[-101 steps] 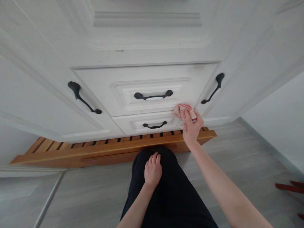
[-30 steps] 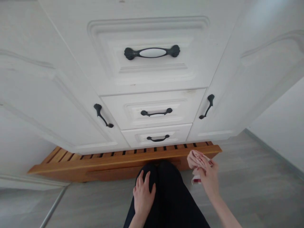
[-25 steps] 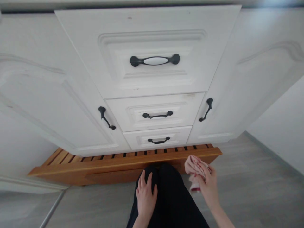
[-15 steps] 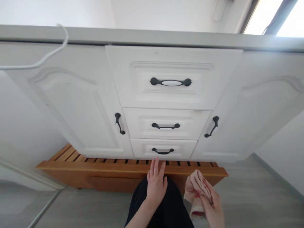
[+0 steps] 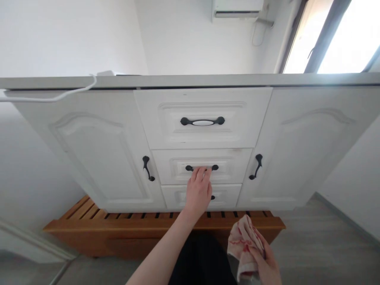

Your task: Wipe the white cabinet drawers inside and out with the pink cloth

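My left hand (image 5: 198, 192) reaches up to the middle drawer (image 5: 166, 166), its fingers hooked over the dark drawer handle (image 5: 189, 168). The handle's centre is hidden behind the fingers. That drawer is closed. Low on the right, my right hand (image 5: 267, 263) grips a crumpled pinkish cloth (image 5: 242, 241) with red markings, its loose end hanging down. Above the left hand is the top drawer (image 5: 151, 118), with a dark handle (image 5: 203, 122) that has a white inset. The bottom drawer (image 5: 225, 196) lies partly behind my left hand and wrist.
White cabinet doors with dark handles flank the drawers, one at left (image 5: 97, 158) and one at right (image 5: 297, 158). A slatted wooden bench (image 5: 142, 229) runs along the cabinet's foot. A white cable (image 5: 59, 97) hangs over the top edge. Behind are an air conditioner (image 5: 237, 6) and a window (image 5: 335, 39).
My left hand has moved up from below the bottom drawer to the middle drawer's handle. The right hand still holds the cloth, and the view has tilted upward.
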The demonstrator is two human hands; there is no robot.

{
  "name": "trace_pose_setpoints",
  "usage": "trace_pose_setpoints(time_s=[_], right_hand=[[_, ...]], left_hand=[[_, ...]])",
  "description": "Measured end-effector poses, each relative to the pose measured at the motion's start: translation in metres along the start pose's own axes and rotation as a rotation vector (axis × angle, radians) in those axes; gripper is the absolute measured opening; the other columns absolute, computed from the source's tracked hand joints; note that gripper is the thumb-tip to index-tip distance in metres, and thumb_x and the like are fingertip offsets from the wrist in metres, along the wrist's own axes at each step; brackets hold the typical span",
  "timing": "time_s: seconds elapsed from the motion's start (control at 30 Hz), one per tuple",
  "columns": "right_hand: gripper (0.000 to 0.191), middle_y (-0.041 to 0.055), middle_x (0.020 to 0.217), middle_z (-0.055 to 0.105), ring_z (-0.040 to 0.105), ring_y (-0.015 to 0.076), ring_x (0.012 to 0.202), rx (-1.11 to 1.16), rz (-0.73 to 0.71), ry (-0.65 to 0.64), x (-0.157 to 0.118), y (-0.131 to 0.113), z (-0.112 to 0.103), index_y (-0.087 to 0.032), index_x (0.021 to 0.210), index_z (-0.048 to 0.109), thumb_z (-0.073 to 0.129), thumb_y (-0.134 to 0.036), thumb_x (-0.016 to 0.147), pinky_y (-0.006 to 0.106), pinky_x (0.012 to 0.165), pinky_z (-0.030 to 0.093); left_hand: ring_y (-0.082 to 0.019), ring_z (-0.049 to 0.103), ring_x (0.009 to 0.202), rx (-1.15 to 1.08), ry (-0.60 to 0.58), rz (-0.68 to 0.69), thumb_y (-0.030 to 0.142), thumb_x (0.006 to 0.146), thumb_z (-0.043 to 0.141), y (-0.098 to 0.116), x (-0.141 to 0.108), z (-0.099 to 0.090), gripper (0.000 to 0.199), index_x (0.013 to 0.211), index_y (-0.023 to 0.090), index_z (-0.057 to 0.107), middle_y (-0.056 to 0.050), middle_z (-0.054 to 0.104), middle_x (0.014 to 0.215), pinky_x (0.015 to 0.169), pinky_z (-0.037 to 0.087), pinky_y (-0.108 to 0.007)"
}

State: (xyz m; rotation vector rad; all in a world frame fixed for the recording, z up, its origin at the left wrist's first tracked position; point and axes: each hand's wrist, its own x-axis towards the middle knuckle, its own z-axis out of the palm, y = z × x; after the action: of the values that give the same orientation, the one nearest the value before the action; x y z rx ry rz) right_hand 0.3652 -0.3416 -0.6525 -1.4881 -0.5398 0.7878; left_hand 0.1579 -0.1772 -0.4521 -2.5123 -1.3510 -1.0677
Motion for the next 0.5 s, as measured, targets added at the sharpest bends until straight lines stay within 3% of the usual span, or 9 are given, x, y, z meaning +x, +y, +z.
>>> trace_pose_setpoints(time_s=[0.17, 0.3, 0.4, 0.5], right_hand=[[0.073, 0.0113, 0.130, 0.068, 0.059, 0.0360, 0.125, 0.006, 0.003, 0.043, -0.012, -0.017, -0.014, -0.018, 0.122, 0.067, 0.079, -0.048, 0.058, 0.040, 0.102, 0.052], [0.066, 0.0092, 0.125, 0.071, 0.062, 0.0359, 0.122, -0.038, -0.016, 0.068, -0.018, -0.021, -0.032, -0.021, 0.116, 0.071, 0.079, -0.046, 0.055, 0.039, 0.098, 0.055], [0.068, 0.0099, 0.127, 0.069, 0.061, 0.0355, 0.124, -0.058, 0.011, 0.071, -0.019, -0.017, -0.040, -0.021, 0.117, 0.069, 0.079, -0.048, 0.055, 0.038, 0.100, 0.053], [0.077, 0.0112, 0.134, 0.065, 0.057, 0.0349, 0.129, -0.061, 0.052, 0.066, -0.021, -0.013, -0.039, -0.019, 0.121, 0.066, 0.079, -0.053, 0.054, 0.037, 0.104, 0.051]], left_hand=[[-0.031, 0.047, 0.129, -0.002, 0.078, -0.061, 0.010, 0.088, 0.051, 0.010, 0.004, 0.003, 0.051, 0.139, 0.015, 0.048, -0.014, 0.057, 0.133, 0.107, 0.047, -0.048], [-0.029, 0.053, 0.111, -0.033, 0.141, -0.077, 0.010, 0.089, 0.050, 0.017, 0.002, -0.002, 0.033, 0.120, 0.016, 0.060, -0.011, 0.062, 0.113, 0.101, 0.050, -0.048], [-0.029, 0.054, 0.106, -0.058, 0.191, -0.080, 0.011, 0.091, 0.051, 0.025, -0.016, -0.005, 0.025, 0.112, 0.017, 0.063, -0.010, 0.062, 0.107, 0.098, 0.051, -0.049], [-0.029, 0.054, 0.113, -0.057, 0.236, -0.042, 0.010, 0.091, 0.052, 0.031, -0.042, -0.007, 0.033, 0.122, 0.017, 0.060, -0.012, 0.061, 0.116, 0.102, 0.050, -0.048]])
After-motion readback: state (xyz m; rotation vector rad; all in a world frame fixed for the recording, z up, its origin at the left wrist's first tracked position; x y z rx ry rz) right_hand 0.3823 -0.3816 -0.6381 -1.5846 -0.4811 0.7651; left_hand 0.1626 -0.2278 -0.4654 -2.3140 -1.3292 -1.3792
